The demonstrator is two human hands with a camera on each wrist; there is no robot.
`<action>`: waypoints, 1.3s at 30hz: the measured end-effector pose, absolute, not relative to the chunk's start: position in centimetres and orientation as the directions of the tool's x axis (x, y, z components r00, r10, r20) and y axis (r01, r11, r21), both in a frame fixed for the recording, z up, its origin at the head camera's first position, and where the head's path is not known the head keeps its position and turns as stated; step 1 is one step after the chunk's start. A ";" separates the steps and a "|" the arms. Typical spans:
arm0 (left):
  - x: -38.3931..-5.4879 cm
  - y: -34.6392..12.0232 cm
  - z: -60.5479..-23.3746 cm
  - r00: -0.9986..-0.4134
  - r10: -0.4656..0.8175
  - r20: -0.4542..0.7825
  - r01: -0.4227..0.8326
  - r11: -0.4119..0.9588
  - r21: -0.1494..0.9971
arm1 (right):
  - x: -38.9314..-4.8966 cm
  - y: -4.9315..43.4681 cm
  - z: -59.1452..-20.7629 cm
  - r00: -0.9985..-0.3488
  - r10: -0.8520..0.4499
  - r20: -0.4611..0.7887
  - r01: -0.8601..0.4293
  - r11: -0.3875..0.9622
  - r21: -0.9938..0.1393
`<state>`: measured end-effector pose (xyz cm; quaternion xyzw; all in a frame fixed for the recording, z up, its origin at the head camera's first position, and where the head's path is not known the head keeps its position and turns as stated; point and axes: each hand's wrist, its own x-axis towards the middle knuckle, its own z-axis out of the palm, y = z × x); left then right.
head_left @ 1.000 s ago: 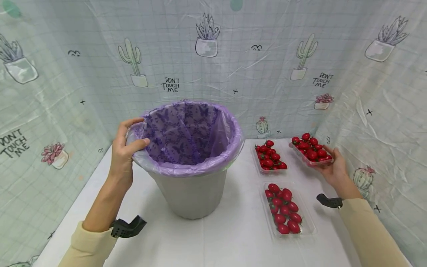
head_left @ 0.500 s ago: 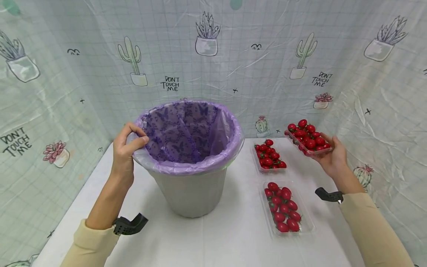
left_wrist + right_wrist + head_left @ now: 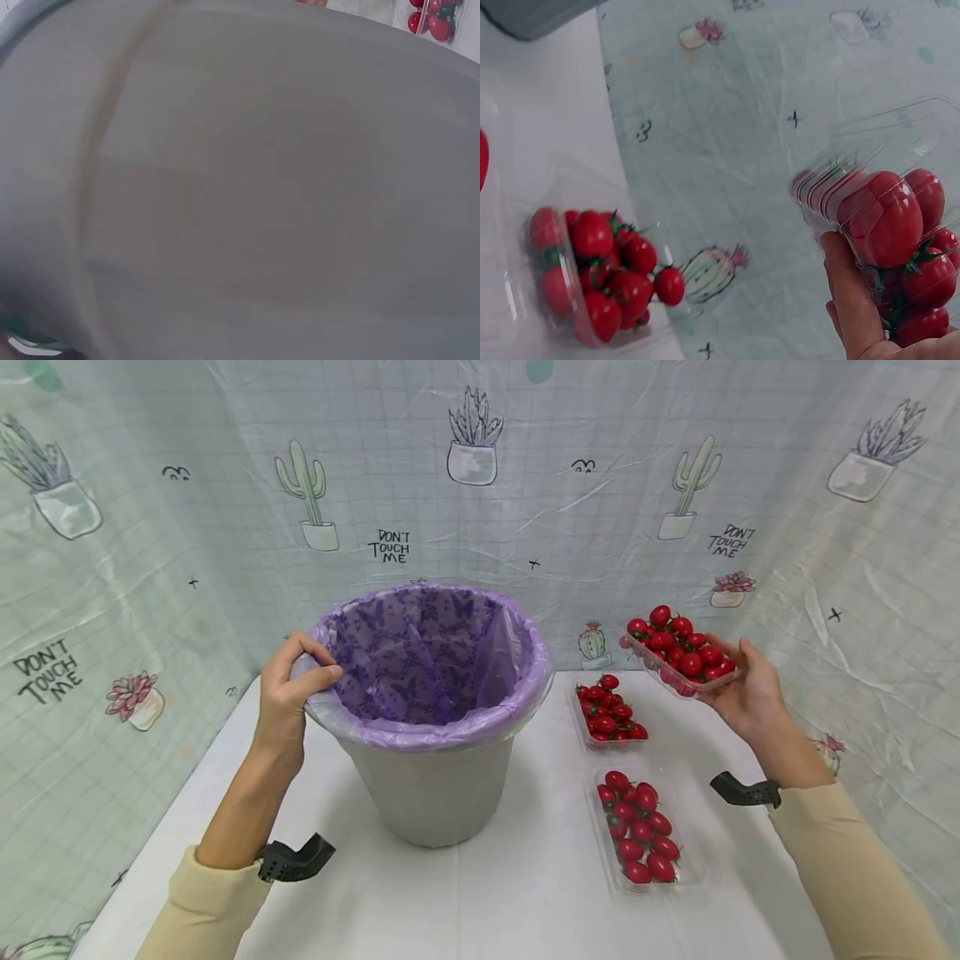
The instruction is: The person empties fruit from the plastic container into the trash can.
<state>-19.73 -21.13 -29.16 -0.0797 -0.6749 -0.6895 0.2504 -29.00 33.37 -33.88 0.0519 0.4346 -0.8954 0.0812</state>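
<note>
Nearest on the white tabletop [image 3: 525, 902], a clear plastic tray of cherry tomatoes [image 3: 641, 828]; left hand [image 3: 288, 693] pinches the grey bin's purple liner rim [image 3: 318, 647], right hand [image 3: 750, 693] cups a raised clear punnet of red tomatoes [image 3: 678, 650] above the tabletop

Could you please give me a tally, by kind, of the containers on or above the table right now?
Clear trays of cherry tomatoes: 3, namely the held tray, the far tray and the near tray
Grey bins with a purple liner: 1, the bin
Total: 4
</note>
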 end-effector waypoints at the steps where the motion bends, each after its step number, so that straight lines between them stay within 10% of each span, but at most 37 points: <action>1: -19.7 -21.1 -29.2 -0.865 -0.233 0.445 0.449 0.039 0.893 | -28.9 33.2 -33.5 -0.982 -0.111 -0.156 0.191 -0.615 -0.765; 39: -20.1 -21.1 -29.4 -0.836 -0.260 0.483 0.488 0.049 0.871 | -27.9 24.3 -23.8 -0.944 -0.314 0.103 0.086 -0.535 -0.840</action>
